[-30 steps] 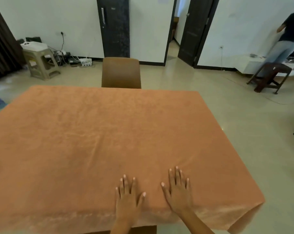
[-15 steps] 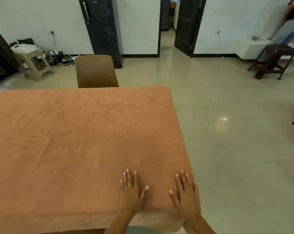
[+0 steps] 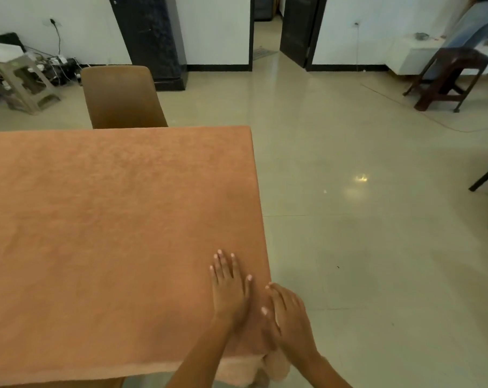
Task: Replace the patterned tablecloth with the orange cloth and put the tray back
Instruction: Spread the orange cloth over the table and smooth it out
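So the plain orange fabric tablecloth (image 3: 111,219) is already lying across the whole tabletop, draping over the near edge and the right side, and the person is working at the near right corner. The left hand (image 3: 229,287) is lying flat on the cloth with fingers straight and spread, pressing rather than gripping anything. The right hand (image 3: 289,312) is sitting right at the table's corner edge, just beside the left one and about touching it, with its fingers bending down over the side. It might be pinching the cloth there or just pushing it down, honestly can't tell from this angle.

This looks like the smoothing and tidying part of the swap, so the cloth half of the job seems basically done. The next move is probably getting that corner to hang neatly, since the fabric is bunching up into a lump under the corner, and then fetching the tray and setting it on top.

Stuff that isn't showing: no tray anywhere and no patterned cloth either, so wherever they're sitting is outside the view. The left part of the table is cut off by the frame edge. A brown padded chair (image 3: 122,96) is tucked in at the far side, a dark wooden stool (image 3: 450,77) is standing well apart on the tiled floor, and somebody's legs are partly visible near the top right corner.
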The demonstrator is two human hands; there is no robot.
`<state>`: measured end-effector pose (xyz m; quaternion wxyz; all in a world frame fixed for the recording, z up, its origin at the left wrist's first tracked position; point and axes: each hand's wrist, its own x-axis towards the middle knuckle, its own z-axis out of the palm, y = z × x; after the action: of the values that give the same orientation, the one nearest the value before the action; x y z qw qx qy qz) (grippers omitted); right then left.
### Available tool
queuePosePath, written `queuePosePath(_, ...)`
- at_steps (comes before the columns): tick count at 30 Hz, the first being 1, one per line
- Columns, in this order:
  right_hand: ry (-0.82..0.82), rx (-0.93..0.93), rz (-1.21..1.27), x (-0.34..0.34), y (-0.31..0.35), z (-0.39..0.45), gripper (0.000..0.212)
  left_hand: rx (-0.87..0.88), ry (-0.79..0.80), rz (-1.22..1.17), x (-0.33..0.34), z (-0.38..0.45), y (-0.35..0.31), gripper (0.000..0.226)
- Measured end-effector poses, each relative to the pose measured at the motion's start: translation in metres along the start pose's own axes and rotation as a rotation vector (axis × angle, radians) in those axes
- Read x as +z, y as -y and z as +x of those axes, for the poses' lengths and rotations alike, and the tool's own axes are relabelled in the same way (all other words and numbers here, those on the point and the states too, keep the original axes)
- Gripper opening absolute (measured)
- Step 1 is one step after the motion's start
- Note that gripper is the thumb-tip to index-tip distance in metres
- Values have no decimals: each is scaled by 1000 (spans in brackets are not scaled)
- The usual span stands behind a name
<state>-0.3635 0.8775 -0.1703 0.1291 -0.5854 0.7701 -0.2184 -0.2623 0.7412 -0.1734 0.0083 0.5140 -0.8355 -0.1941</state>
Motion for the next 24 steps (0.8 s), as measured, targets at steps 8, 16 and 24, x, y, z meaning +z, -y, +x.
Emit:
queuePosePath(8,210,-298,-223,-15,-24,146,45,5,-108,31,28,-17,-30,62)
queuePosePath(16,435,-684,-232,-57,-76,199,50,-134,-248,-124,16,33,-32,52)
queuePosePath(24,504,-1092,-235,-52,-130,296,17,-463,-188,-101,-36,235,-77,97)
